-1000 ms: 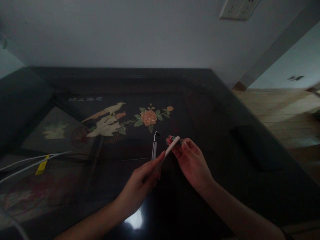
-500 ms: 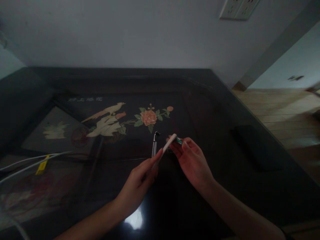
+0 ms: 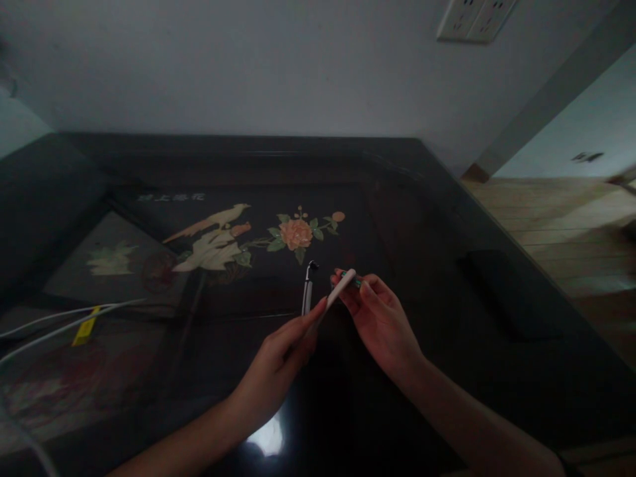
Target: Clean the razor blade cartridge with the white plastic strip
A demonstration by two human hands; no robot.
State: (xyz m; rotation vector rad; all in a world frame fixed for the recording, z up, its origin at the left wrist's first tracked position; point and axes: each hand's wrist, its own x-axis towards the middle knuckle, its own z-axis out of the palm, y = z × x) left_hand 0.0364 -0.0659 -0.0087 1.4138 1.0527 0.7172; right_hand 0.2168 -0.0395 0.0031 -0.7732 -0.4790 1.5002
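we see our left hand point(image 3: 278, 358) and right hand point(image 3: 380, 324) meeting over the middle of a dark glossy table point(image 3: 447, 371), and between them runs a slim white stick-like piece point(image 3: 340, 288), tilted up toward the right. the left hand is closed in a pinch on its lower end, thumb and forefinger pressed together around it, while the right hand curls its fingers about the upper end, where a small green and red bit point(image 3: 356, 283) shows just beside the white tip; whether that coloured bit is part of the white piece or a separate thing we cannot tell in this dim light. so the white piece is held off the table, gripped by both hands at once. just to the left of it, near the left fingertips, a thin dark tool with a bent head point(image 3: 308, 291) lies on the table, apart from both hands. further back the table top carries an inlaid picture of a bird point(image 3: 211, 242) and a pink flower point(image 3: 295, 233). at the left edge white cables point(image 3: 59, 318) run across the table, with a yellow tag point(image 3: 84, 326) on one of them. to the right a flat black object point(image 3: 501, 291) rests on the table, well apart from the hands. on the wall behind, a white socket plate point(image 3: 474, 16) shows at the top.
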